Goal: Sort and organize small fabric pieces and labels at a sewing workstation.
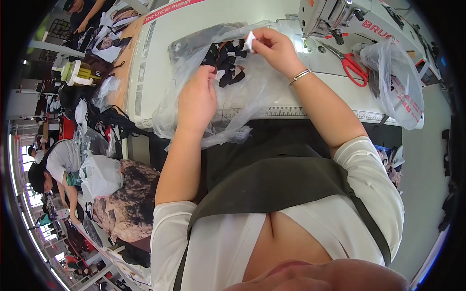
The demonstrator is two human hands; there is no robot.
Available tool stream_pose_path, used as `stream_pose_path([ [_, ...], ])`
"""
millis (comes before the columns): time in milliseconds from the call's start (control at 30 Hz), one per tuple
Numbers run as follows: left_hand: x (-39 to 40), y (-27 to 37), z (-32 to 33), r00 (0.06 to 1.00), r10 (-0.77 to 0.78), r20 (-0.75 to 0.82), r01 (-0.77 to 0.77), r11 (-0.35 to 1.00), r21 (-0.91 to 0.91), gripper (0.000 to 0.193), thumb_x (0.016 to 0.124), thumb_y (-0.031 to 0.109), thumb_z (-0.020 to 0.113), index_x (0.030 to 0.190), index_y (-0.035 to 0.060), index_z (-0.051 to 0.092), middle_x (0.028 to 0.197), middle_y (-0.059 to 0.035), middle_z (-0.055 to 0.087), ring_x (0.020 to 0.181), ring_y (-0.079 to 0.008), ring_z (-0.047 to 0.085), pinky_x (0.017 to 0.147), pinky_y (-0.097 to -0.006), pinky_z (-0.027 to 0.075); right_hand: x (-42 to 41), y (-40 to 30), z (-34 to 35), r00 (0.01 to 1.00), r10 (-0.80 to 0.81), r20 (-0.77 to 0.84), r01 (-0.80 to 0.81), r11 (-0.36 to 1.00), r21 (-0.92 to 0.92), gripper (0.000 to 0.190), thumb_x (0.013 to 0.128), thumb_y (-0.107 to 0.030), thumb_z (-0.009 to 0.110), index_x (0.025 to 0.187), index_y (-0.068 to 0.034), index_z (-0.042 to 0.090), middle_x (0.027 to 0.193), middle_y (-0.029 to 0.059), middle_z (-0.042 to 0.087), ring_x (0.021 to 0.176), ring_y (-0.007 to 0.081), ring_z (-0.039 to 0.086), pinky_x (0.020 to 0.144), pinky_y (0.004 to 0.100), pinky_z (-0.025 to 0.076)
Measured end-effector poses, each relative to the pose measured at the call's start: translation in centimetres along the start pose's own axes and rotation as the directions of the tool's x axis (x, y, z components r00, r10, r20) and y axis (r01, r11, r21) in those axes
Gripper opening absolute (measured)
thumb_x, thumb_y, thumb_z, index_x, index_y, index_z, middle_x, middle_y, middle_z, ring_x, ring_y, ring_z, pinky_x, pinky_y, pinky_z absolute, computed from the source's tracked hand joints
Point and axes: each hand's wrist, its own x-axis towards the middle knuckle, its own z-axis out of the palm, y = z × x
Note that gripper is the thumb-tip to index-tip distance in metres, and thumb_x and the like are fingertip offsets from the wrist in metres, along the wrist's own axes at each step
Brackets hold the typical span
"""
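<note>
A clear plastic bag (pixel 182 80) lies crumpled and spread on the sewing machine table, its lower edge hanging over the front. Inside its opening is a loose heap of dark fabric strips (pixel 227 67), some with brown parts. My left hand (pixel 198 96) rests over the bag's left part, fingertips at the strips; whether they pinch one is not clear. Between thumb and fingers, my right hand (pixel 275 49) holds a small white piece (pixel 249 42), perhaps a label or fabric scrap, above the heap's right side. A metal bangle (pixel 300 76) circles the right wrist.
A Bruce sewing machine (pixel 327 22) stands at the top right. Red-handled scissors (pixel 353 69) lie beside it, left of a plastic bag (pixel 395 83). A printed ruler (pixel 284 111) runs along the table's front edge. Co-workers and fabric piles are at left, with a yellow-green jug (pixel 78 72).
</note>
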Motion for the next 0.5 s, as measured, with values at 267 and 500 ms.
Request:
stream_pose_path([
  [267, 0.4, -0.2, 0.4, 1.000, -0.017, 0.004, 0.016, 0.990, 0.141, 0.023, 0.080, 0.009, 0.062, 0.103, 0.0093, 0.059, 0.094, -0.0098, 0.060, 0.084, -0.0307, 0.060, 0.069, -0.0401, 0.049, -0.4, 0.1, -0.3, 0.982, -0.126, 0.143, 0.124, 0.992, 0.023, 0.017, 0.083, 0.000, 0.056, 0.071, -0.002, 0.044, 0.101, 0.0085, 0.063, 0.072, 0.0071, 0.059, 0.067, 0.0230, 0.051],
  [500, 0.1, 0.2, 0.6, 0.986, 0.084, -0.146, -0.082, 0.996, 0.021, 0.007, 0.081, 0.010, 0.065, 0.087, 0.0068, 0.065, 0.088, -0.0081, 0.059, 0.068, -0.0214, 0.060, 0.058, -0.0299, 0.048, -0.4, -1.5, -0.6, 0.996, 0.055, 0.067, -0.073, 0.949, 0.307, 0.011, 0.089, -0.002, 0.052, 0.077, -0.002, 0.052, 0.083, 0.0029, 0.061, 0.073, 0.0100, 0.061, 0.068, 0.0230, 0.050],
])
